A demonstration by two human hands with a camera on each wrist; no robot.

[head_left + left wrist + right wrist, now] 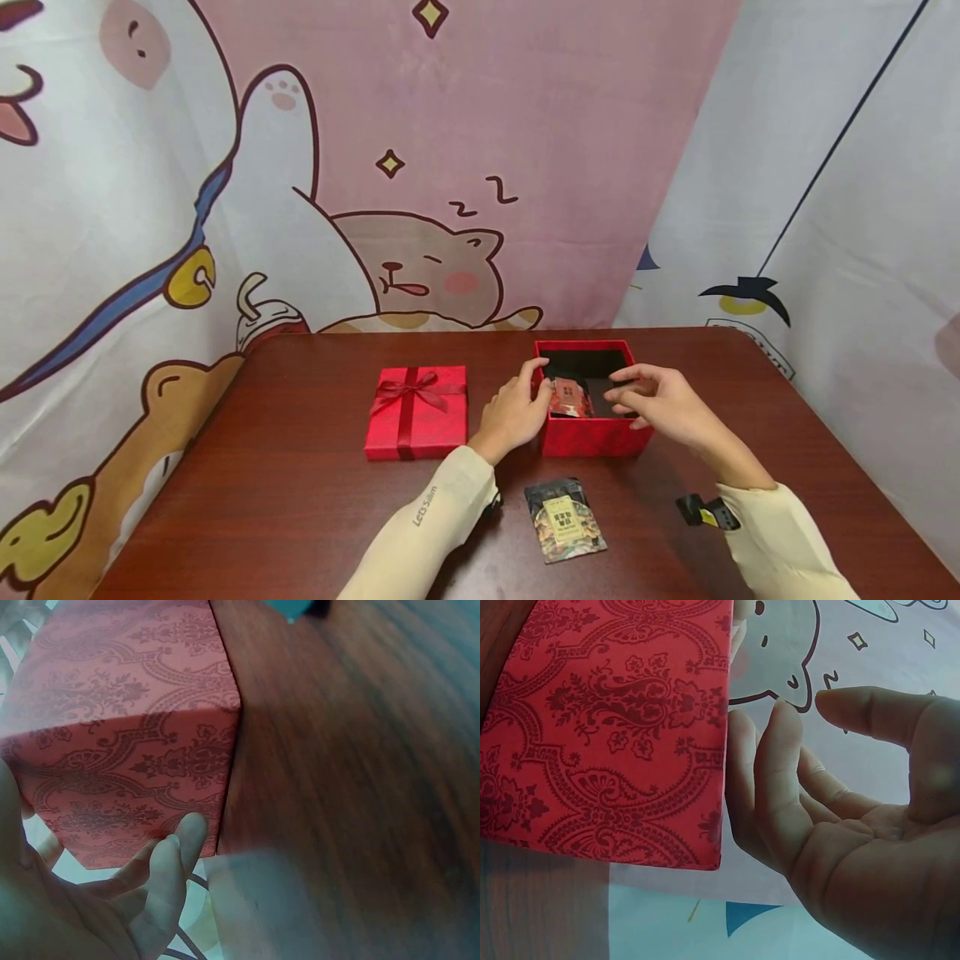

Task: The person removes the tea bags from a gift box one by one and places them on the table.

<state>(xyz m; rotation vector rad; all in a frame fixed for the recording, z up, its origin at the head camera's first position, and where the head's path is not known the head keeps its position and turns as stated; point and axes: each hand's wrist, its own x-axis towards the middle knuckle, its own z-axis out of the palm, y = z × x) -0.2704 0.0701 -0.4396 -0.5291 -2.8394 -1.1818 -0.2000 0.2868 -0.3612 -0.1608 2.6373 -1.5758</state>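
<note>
A red patterned gift box (592, 437) stands uncovered on the table, dark inside. At its left side my left hand (517, 408) holds the wall, thumb and index fingertip at the rim. In the left wrist view, other fingers lie along the outer side of the box (127, 772). A red packet (572, 397) lies inside the box, toward the left. Over the right rim is my right hand (663, 404), fingers loosely bent, thumb apart from them, nothing between. The right wrist view has those fingers beside the box's upper edge (630, 727).
Left of the box lies its red lid (438, 425) with a ribbon bow. A dark packet with a yellow label (564, 518) lies flat in front of the box, between my forearms. A printed cartoon curtain (450, 125) hangs behind the brown table (300, 500).
</note>
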